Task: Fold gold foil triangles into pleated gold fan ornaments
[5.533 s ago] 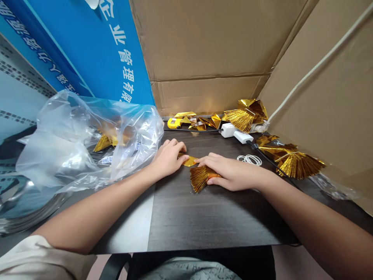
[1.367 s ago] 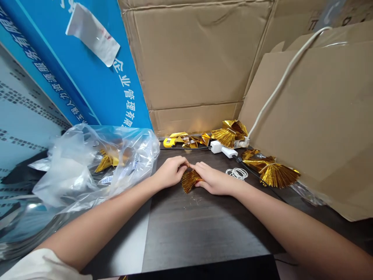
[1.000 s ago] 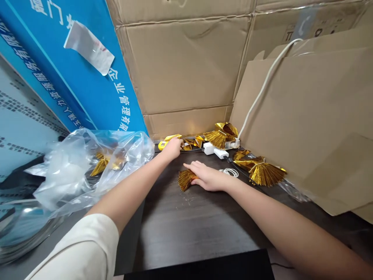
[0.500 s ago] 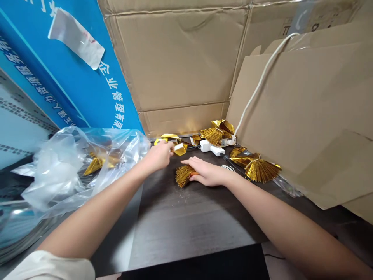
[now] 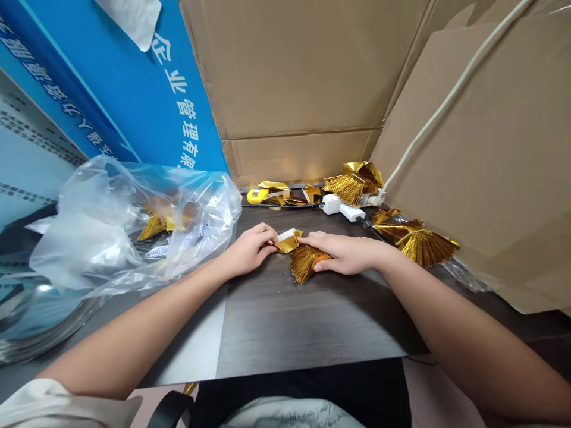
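Gold foil lies gathered at the middle of the dark tabletop (image 5: pixel 321 321): our left hand (image 5: pixel 247 251) pinches a folded foil piece (image 5: pixel 288 241) narrowly in its fingertips, while our right hand (image 5: pixel 348 252) closes over a pleated foil fan (image 5: pixel 303 264). We judge the thin foil could crease or tear if we squeeze too hard, and the pleats could spread if our right hand slackens

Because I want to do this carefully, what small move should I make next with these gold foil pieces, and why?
Probably, the left hand should ease the folded gold foil piece closer to the pleated gold foil fan. Its fingers are at the piece's edge, the piece lies right beside the fan, and the right hand is on the fan, steadying it.
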`<state>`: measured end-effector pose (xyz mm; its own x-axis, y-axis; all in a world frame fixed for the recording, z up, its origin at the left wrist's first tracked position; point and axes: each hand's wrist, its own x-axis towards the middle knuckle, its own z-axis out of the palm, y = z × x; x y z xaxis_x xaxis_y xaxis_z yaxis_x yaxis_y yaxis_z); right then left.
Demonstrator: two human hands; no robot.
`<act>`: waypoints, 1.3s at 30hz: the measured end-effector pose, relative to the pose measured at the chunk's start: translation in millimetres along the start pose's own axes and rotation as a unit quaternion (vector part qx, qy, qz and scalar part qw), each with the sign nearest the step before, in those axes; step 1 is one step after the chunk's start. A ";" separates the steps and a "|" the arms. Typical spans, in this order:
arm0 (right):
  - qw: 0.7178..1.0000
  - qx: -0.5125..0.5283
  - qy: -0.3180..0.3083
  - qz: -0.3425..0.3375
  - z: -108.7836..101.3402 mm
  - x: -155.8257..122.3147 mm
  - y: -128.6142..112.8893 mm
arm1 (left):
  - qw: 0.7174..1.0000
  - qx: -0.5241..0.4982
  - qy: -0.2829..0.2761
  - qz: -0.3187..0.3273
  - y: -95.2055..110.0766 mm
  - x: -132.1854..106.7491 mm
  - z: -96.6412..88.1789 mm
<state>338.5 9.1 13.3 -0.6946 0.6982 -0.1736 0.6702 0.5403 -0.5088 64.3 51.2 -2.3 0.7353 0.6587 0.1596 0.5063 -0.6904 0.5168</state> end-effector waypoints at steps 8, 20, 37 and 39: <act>0.999 0.034 -0.009 0.005 2.5 1.4 -1.9 | 0.997 -0.056 0.039 -0.045 -1.7 2.8 5.1; 0.998 0.035 -0.047 0.029 -4.3 1.2 -8.8 | 0.997 0.025 0.043 -0.065 4.3 6.6 6.9; 0.998 0.049 -0.043 0.020 -1.1 3.2 -8.5 | 0.994 0.108 0.015 0.023 -7.0 7.0 14.5; 0.998 0.051 -0.040 0.026 -0.1 3.0 -8.5 | 0.992 0.120 0.012 0.040 -9.5 6.5 14.3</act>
<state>330.8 6.6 17.2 -0.6803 0.6825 -0.2671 0.6792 0.4502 -0.5796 70.7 57.8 -18.2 0.7681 0.6038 0.2133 0.5412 -0.7901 0.2878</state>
